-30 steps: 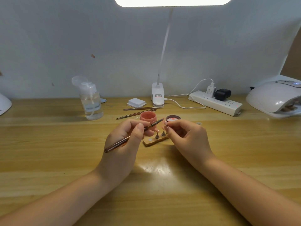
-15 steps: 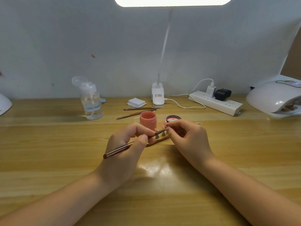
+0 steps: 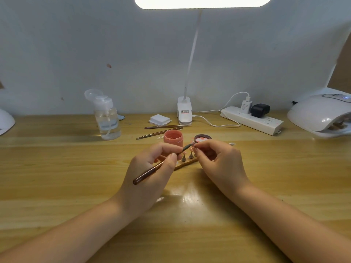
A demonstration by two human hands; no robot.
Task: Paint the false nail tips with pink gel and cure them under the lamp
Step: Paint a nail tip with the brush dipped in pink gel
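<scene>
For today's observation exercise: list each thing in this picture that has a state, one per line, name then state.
left hand: grips the brush
brush: tilted, tip at the nail tip
right hand: pinches a nail tip
pink gel jar: upright, open
jar lid: off, lying beside the jar
pump bottle: upright, cap flipped open
desk lamp: lit

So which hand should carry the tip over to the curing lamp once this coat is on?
Probably the right hand: it already pinches the nail tip, and the curing lamp sits at the table's far right. The left hand grips the brush.
</scene>
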